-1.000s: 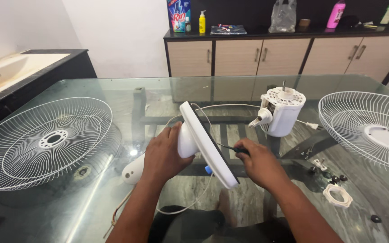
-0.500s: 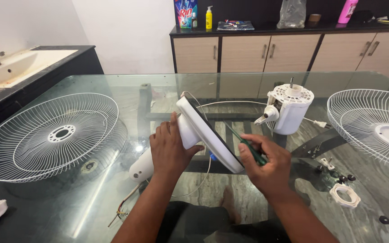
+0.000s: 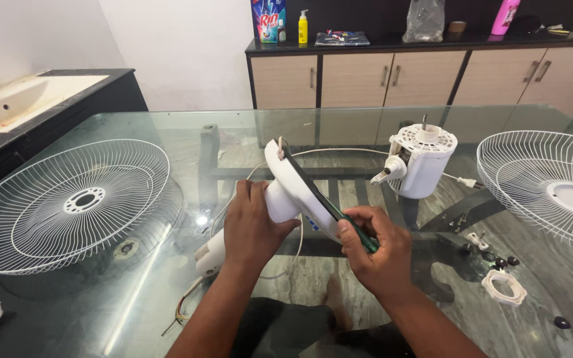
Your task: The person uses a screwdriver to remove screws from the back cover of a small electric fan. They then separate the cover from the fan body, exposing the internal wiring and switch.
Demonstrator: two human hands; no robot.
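a fan lies in many pieces on the glass table [image 3: 134,298], and its white base [image 3: 296,189] is held up on its edge.

the two big wire guards [image 3: 67,202] [image 3: 545,185] are already off and lie at the left and right ends. the white motor [image 3: 419,162] stands alone between them, well apart from the base. the left hand [image 3: 253,225] is wrapped tight around the neck of the base, over the middle of the table. the right hand [image 3: 376,245] is closed on a green screwdriver [image 3: 353,229] that touches the dark underside. a white ring nut [image 3: 504,286] and little black screws [image 3: 502,262] lie loose at the right. nothing is joined together yet.
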